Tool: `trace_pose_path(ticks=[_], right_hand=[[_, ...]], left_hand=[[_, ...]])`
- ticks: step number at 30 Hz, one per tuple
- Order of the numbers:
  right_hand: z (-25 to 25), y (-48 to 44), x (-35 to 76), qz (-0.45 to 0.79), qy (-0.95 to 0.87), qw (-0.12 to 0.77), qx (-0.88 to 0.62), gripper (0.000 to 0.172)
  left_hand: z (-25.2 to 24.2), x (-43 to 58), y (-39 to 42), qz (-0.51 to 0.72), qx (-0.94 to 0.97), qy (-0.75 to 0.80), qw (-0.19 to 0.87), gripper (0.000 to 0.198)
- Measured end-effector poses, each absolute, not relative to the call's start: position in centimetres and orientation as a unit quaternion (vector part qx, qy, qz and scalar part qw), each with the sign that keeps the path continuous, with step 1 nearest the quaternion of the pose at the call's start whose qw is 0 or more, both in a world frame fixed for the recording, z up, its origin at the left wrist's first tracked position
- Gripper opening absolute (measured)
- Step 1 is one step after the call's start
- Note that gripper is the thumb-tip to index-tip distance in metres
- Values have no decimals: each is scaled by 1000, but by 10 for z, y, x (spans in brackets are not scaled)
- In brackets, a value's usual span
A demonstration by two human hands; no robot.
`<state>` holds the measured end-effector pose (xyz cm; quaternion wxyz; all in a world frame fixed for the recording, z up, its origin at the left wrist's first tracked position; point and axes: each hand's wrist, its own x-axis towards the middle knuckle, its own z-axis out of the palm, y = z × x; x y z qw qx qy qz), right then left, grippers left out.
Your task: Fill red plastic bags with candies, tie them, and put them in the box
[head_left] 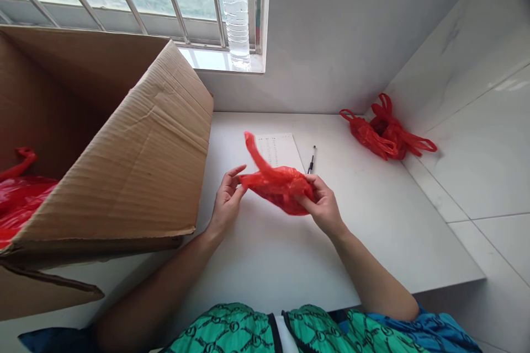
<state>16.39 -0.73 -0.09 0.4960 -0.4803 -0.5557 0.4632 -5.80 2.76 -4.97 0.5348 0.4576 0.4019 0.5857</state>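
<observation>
A crumpled red plastic bag [285, 187] is held up between my two hands above the white table. My left hand [228, 194] pinches the bag's left end between thumb and fingers. On the other side, my right hand [325, 201] grips the bag's right edge, thumb in front. One loop handle of the bag sticks up toward the upper left. Whatever may be inside the bag is hidden. Behind it lie a sheet of paper [281, 149] with small printing and a black pen [312, 160], both partly covered by the bag or my right hand.
A large open cardboard box [165, 138] stands at the left, with more red plastic bags [25, 198] inside. Several-handled red bags [387, 132] lie at the table's back right corner. A clear water bottle [237, 16] stands on the windowsill. The white table [385, 220] meets a tiled wall.
</observation>
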Motion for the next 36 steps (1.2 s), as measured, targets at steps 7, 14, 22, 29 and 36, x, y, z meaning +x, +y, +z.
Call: trace_pose_path(ticks=[7,14,22,29,36], right_hand=[[0,0,180,209,-834,292,-419,50],[1,-2,185,169,-853,259,-421,35],[7,-4,176,114,-860,237,-436,23],[10,1,184,53,-865,250,-432,4],[24,0,215,28,-812,311,-493,8]], left_hand=[[-43,-64,24,647,485,406,426,35],[-25,-52,8,369,851,322,189,23],[-36,-50,14,406,827,329,208,11],[-31,-61,23,450,776,367,244,13],[-24,-73,34,511,696,462,199,17]])
